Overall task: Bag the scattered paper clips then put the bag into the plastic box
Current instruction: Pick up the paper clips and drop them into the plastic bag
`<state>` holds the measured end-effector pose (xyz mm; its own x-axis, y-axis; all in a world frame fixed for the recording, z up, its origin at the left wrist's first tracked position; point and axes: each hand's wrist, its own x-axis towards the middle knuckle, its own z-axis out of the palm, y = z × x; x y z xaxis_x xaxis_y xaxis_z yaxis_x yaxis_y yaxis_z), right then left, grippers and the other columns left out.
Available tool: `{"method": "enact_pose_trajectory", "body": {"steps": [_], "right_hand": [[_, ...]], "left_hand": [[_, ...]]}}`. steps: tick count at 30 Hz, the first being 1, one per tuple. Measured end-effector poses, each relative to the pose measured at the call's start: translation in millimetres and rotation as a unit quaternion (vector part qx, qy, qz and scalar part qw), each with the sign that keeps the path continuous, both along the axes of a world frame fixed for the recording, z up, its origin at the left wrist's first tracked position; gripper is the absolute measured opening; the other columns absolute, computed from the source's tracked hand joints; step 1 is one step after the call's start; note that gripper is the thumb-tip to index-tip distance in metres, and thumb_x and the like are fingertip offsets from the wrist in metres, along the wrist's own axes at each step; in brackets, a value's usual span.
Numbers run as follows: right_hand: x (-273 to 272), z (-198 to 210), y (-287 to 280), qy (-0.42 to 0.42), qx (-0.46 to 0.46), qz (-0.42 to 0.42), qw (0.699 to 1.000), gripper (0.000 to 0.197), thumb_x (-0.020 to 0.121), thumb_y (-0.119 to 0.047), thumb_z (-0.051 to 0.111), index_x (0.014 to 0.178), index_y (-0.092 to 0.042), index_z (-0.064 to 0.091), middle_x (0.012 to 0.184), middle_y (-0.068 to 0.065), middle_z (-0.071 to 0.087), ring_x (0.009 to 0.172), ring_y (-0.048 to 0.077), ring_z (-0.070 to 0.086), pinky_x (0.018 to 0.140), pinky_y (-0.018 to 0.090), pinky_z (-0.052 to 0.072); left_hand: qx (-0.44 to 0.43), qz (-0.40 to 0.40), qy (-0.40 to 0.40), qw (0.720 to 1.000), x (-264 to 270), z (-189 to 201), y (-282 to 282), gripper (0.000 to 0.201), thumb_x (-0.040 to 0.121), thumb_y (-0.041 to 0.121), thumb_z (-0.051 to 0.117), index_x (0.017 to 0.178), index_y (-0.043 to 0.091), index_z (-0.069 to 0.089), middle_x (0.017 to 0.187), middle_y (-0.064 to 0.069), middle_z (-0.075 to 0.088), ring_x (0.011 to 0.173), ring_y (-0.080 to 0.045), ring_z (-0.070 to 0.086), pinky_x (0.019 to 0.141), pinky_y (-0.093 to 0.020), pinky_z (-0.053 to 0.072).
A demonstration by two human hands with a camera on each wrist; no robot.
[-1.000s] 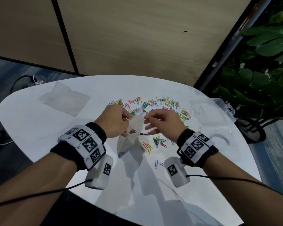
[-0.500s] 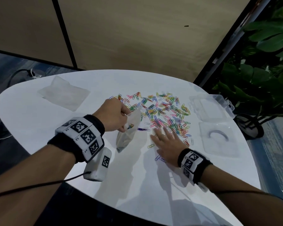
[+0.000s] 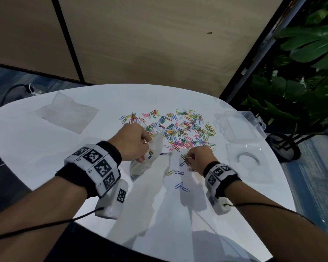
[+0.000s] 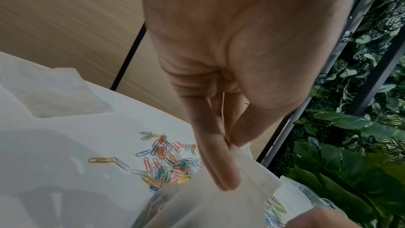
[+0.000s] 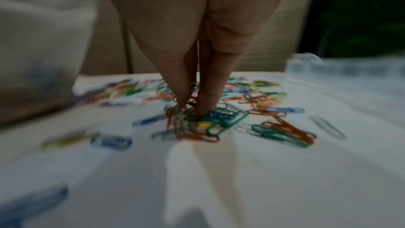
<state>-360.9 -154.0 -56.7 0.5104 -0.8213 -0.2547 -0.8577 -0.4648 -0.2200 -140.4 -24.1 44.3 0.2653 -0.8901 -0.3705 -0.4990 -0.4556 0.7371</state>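
Mid-bagging: my left hand [image 3: 132, 142] pinched the clear bag [image 3: 153, 150] open, right hand [image 3: 200, 156] pinched a paper-clip clump [image 5: 192, 122] off the tabletop [image 3: 45, 148]; next, lift to bag's mouth.

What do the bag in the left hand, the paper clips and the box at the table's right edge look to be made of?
Bag: thin, frosted translucent plastic film, probably; it creases softly and clips show dimly through it.
Paper clips: bent wire with glossy coloured coating, likely vinyl over metal.
Box: clear rigid plastic, with moulded edges and latches.
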Motion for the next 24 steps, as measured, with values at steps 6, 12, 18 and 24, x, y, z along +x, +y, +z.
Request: {"method": "enact_pose_trajectory", "body": {"steps": [6, 12, 18, 24], "right_hand": [[-19, 25, -22, -0.314, 0.288, -0.274, 0.862, 0.010, 0.084, -0.013, 0.073, 0.080, -0.004, 0.075, 0.090, 0.018, 0.075, 0.079, 0.020, 0.073, 0.085, 0.030, 0.059], [18, 85, 14, -0.529, 0.447, -0.235, 0.682, 0.022, 0.092, -0.003, 0.061, 0.108, 0.012, 0.062, 0.094, 0.016, 0.068, 0.092, 0.022, 0.069, 0.083, 0.023, 0.058], [49, 81, 50, -0.534, 0.406, -0.200, 0.714, 0.003, 0.091, 0.003, 0.061, 0.091, 0.003, 0.064, 0.091, 0.017, 0.066, 0.083, 0.024, 0.068, 0.083, 0.026, 0.059], [52, 65, 58, -0.432, 0.259, -0.149, 0.851, 0.008, 0.079, -0.002, 0.074, 0.082, -0.010, 0.073, 0.089, 0.011, 0.074, 0.084, 0.023, 0.073, 0.082, 0.031, 0.058]], "left_hand": [[0.010, -0.006, 0.005, 1.000, -3, -3, -3, 0.027, 0.091, -0.002, 0.054, 0.114, 0.005, 0.068, 0.081, -0.020, 0.075, 0.065, -0.027, 0.076, 0.070, -0.041, 0.065], [0.007, -0.019, -0.001, 1.000, -14, -6, -8, 0.028, 0.091, -0.004, 0.051, 0.111, 0.006, 0.068, 0.079, -0.016, 0.075, 0.062, -0.024, 0.075, 0.065, -0.032, 0.063], [-0.009, -0.005, -0.005, 1.000, -19, -9, -12, 0.031, 0.091, -0.002, 0.050, 0.115, 0.005, 0.068, 0.077, -0.016, 0.076, 0.059, -0.021, 0.075, 0.070, -0.037, 0.064], [-0.018, 0.003, 0.010, 1.000, -17, -6, -10, 0.026, 0.091, -0.004, 0.051, 0.107, 0.003, 0.070, 0.076, -0.019, 0.076, 0.065, -0.028, 0.076, 0.071, -0.041, 0.065]]}}
